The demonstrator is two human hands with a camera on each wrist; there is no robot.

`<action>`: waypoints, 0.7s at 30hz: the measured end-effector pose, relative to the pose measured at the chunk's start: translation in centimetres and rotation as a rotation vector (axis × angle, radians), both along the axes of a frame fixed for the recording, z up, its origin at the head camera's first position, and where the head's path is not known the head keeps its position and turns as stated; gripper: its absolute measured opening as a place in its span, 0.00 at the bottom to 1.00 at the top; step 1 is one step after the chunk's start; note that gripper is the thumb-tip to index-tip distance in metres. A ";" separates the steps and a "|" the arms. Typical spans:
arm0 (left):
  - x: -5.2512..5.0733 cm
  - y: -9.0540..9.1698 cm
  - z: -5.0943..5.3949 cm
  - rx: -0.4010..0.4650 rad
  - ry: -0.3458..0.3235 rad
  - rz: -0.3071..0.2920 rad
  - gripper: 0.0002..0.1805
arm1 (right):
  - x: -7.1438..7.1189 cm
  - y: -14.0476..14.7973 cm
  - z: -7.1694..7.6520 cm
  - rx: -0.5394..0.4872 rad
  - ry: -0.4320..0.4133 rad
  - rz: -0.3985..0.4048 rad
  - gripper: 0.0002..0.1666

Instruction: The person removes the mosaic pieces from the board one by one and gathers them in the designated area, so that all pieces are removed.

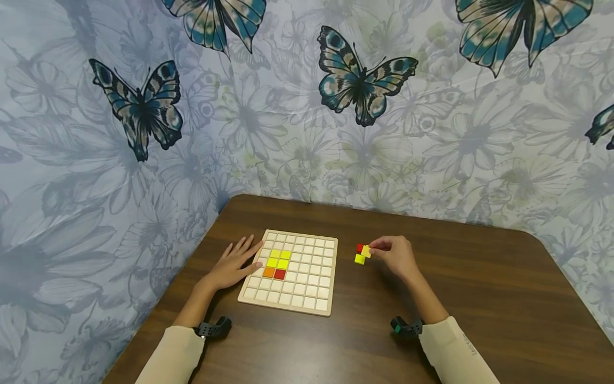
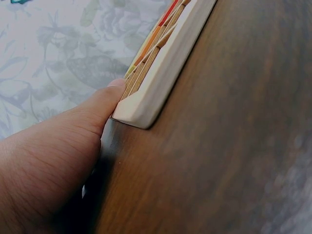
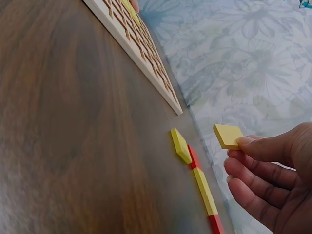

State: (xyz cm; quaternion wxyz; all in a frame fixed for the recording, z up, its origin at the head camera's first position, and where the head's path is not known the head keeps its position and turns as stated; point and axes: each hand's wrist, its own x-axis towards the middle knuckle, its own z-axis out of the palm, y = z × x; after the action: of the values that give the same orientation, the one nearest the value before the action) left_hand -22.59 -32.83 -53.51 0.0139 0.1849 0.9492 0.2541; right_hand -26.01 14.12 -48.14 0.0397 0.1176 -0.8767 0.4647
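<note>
A square wooden grid board lies on the table, holding several yellow tiles, one orange tile and one red tile. My left hand rests at its left edge with fingers spread; in the left wrist view the thumb of the hand touches the board near its corner. My right hand pinches a yellow tile between thumb and fingers, right of the board. Close by on the table are a loose yellow tile and a red tile.
Further loose tiles, a yellow one and a red one, show in the right wrist view. The brown table meets a butterfly-patterned wall at its far side.
</note>
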 end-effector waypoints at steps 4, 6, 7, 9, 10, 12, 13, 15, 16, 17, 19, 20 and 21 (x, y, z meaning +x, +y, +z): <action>0.1 0.0 0.2 -0.001 -0.002 -0.003 0.39 | -0.2 0.2 -0.4 -0.015 -0.037 -0.004 0.03; 0.1 0.0 0.2 -0.009 -0.001 -0.005 0.39 | -0.3 0.3 -0.6 -0.026 -0.059 -0.005 0.03; 0.1 0.0 0.3 -0.009 -0.002 -0.006 0.39 | -0.3 0.4 -0.7 -0.033 -0.068 -0.005 0.03; 0.1 0.0 0.4 -0.011 0.000 -0.008 0.39 | -0.4 0.5 -0.8 -0.049 -0.086 -0.003 0.04; 0.1 0.0 0.4 -0.011 0.000 -0.008 0.39 | -0.5 0.6 -0.8 -0.058 -0.095 -0.002 0.04; 0.1 0.1 0.5 -0.004 0.000 -0.007 0.39 | -0.7 0.7 -1.0 -0.071 -0.104 -0.002 0.04; 0.1 0.1 0.4 -0.004 0.000 -0.006 0.39 | -0.7 0.8 -1.0 -0.075 -0.109 -0.002 0.04; 0.0 0.1 0.2 -0.010 0.000 -0.006 0.39 | -0.8 0.9 -1.2 -0.076 -0.121 -0.008 0.05; 0.0 0.1 0.1 -0.010 -0.002 -0.005 0.39 | -0.9 1.0 -1.2 -0.073 -0.127 -0.012 0.05; 0.0 0.1 0.1 -0.012 -0.002 -0.005 0.39 | -0.9 1.0 -1.3 -0.069 -0.133 -0.014 0.05; 0.0 0.1 0.0 -0.016 -0.002 -0.004 0.39 | -0.9 1.0 -1.4 -0.063 -0.144 -0.017 0.05; 0.0 0.1 0.0 -0.015 -0.001 -0.004 0.39 | -0.9 1.0 -1.4 -0.059 -0.146 -0.019 0.05; 0.0 0.1 0.1 -0.010 0.001 -0.003 0.39 | -0.9 1.0 -1.4 -0.057 -0.146 -0.020 0.05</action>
State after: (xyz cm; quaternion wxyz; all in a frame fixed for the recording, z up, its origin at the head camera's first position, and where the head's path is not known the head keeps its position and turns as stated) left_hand -22.61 -32.78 -53.38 0.0145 0.1862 0.9503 0.2492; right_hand -26.90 15.16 -49.52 -0.0167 0.0736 -0.8649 0.4963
